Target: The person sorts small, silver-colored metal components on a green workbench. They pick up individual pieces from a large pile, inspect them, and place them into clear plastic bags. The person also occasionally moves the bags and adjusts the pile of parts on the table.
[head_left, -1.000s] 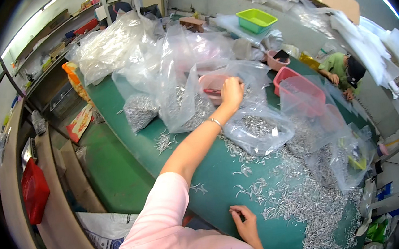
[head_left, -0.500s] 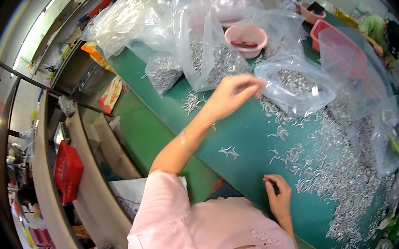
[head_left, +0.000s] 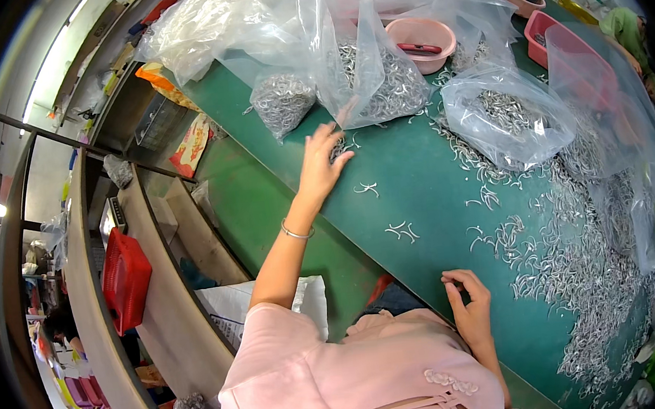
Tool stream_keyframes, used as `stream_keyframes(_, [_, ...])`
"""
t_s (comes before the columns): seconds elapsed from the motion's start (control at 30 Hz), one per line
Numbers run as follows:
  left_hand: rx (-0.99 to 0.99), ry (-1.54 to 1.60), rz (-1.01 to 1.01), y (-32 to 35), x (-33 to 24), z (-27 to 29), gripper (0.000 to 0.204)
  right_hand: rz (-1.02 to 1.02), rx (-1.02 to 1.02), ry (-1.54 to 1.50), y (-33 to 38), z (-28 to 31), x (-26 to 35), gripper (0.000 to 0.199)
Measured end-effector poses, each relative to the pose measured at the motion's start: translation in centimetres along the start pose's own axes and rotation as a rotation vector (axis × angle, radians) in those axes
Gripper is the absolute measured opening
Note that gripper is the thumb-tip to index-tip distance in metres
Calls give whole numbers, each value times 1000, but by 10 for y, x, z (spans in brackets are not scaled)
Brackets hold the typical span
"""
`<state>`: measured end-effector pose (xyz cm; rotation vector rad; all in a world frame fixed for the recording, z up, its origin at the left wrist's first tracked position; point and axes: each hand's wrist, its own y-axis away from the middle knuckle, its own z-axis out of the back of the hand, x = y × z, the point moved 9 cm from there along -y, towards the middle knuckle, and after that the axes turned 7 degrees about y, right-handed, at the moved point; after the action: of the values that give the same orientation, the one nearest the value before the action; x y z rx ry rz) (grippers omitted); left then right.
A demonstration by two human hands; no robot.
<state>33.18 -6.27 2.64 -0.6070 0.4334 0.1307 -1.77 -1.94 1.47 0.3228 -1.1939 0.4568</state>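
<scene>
My left hand (head_left: 320, 164) reaches over a small pile of curved silver metal pieces (head_left: 339, 149) near the green table's edge. Its fingers are spread, with the thumb apart, and they partly cover that pile. Just beyond it stand a small clear bag of such pieces (head_left: 283, 103) and a taller clear bag (head_left: 391, 82), also filled with them. Lower down, my right hand (head_left: 470, 307) rests at the table edge, fingers loosely bent and apart, holding nothing visible. Between the hands lie a few loose pieces (head_left: 402, 233).
A large heap of metal pieces (head_left: 584, 291) spreads over the right side. Behind it lies an open clear bag (head_left: 510, 114) with pieces inside. A pink bowl (head_left: 437, 35) holds a red-handled tool. Another person (head_left: 624, 30) sits at the far right. A red basket (head_left: 125, 280) stands on the left shelf.
My left hand has moved left, from beside the open clear bag to the small pile, and its fingers have spread. My right hand stays at the table edge. The view has shifted slightly.
</scene>
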Motion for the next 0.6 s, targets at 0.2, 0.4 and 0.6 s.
stream_keyframes(0.2, [321, 188, 20, 39, -51, -19, 23, -19, 2, 23, 1, -3, -1, 15])
stream_keyframes(0.4, [178, 208, 123, 43, -17, -21, 14, -18, 11, 35, -1, -3, -5, 17])
stream_keyframes(0.6, [244, 362, 134, 40, -29, -29, 12, -39, -86, 133, -13, 26, -15, 17])
